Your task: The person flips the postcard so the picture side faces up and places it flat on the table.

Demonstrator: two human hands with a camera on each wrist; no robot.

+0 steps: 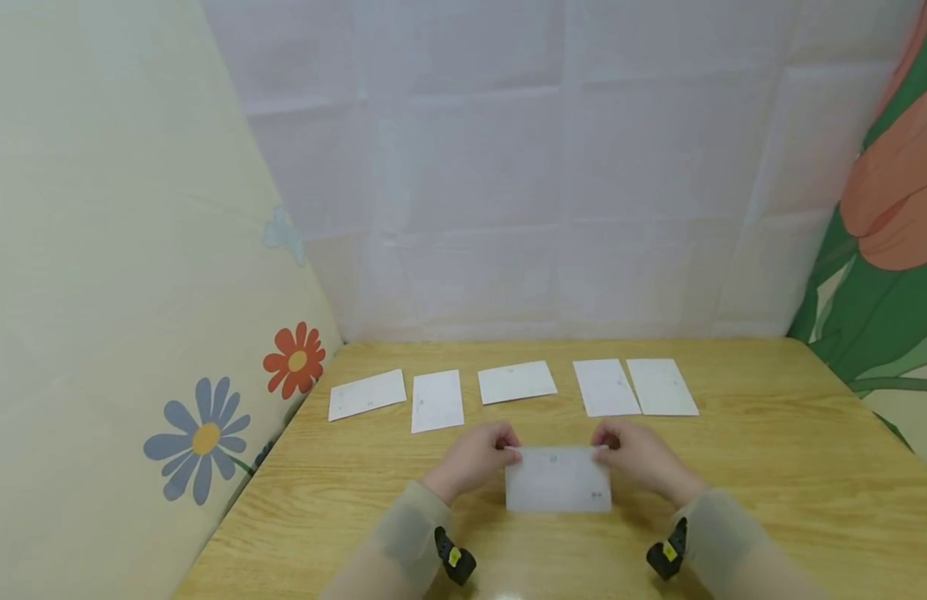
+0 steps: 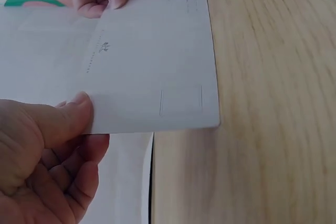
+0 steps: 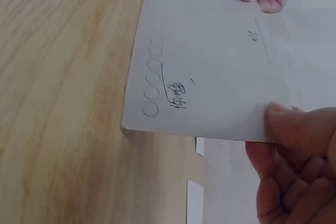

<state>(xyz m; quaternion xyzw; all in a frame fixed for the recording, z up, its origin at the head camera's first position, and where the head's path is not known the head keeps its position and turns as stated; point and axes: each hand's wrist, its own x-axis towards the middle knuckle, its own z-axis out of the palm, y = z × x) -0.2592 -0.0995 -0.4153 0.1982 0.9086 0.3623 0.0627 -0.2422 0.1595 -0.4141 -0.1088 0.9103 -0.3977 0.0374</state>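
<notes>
Between both hands a white postcard (image 1: 558, 483) is held up over the table, tilted, its printed side toward the head camera. My left hand (image 1: 474, 458) pinches its upper left corner, thumb on the near face and fingers curled behind. At the upper right corner my right hand (image 1: 642, 458) pinches it the same way. A printed stamp box and a small mark show on the postcard (image 2: 152, 61) in the left wrist view. The right wrist view shows a row of printed circles and handwritten characters on the postcard (image 3: 205, 72).
Several similar white cards lie in a row farther back on the wooden table (image 1: 771, 475). From the left come a tilted card (image 1: 368, 394), an upright one (image 1: 437, 401) and a sideways one (image 1: 517, 382). Two cards (image 1: 606, 387) lie side by side farther right. A pale cloth (image 1: 508, 167) hangs behind.
</notes>
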